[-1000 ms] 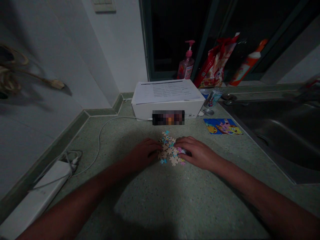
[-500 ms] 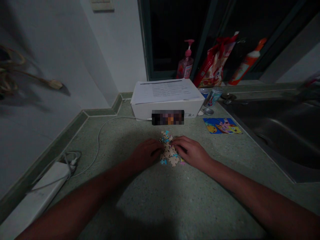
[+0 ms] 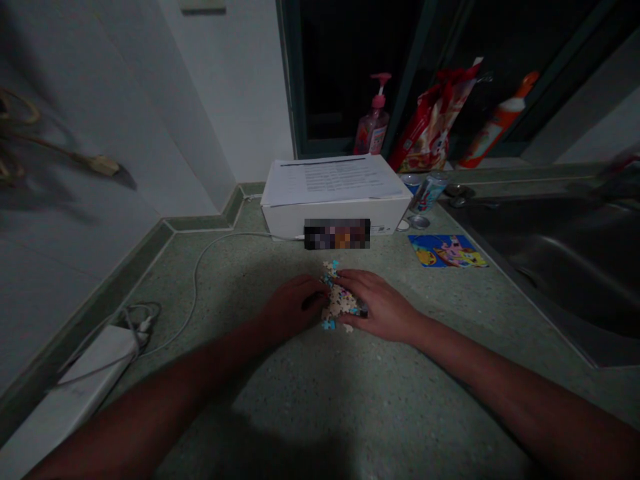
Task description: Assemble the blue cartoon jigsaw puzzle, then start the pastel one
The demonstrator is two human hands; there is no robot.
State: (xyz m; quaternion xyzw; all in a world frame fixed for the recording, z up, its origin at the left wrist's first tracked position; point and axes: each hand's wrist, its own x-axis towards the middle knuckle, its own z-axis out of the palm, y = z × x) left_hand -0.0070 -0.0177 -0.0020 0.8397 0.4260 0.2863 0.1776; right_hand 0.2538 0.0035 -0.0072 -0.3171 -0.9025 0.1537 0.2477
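A small heap of jigsaw puzzle pieces (image 3: 341,302) lies on the counter between my hands, mostly pale backs up with some blue and pink showing. Against its left side rests my left hand (image 3: 293,305), fingers curved and a dark gap between them and the thumb. My right hand (image 3: 387,305) cups the right side, its fingers reaching over the top of the heap and the thumb apart at the near edge. Neither hand visibly grips a piece. Some pieces are hidden under the right fingers.
Behind the heap, a blurred-out phone (image 3: 337,235) with a white cable leans on a white box (image 3: 335,193). A colourful cartoon picture (image 3: 447,251) lies right, near the sink (image 3: 555,260). Cans (image 3: 433,191) stand by the box. A white power strip (image 3: 95,380) sits left.
My right hand has moved inward and spread over the heap, its thumb dropping to the near edge. Pieces at the right have been pushed closer together. My left hand stays nearly in place.
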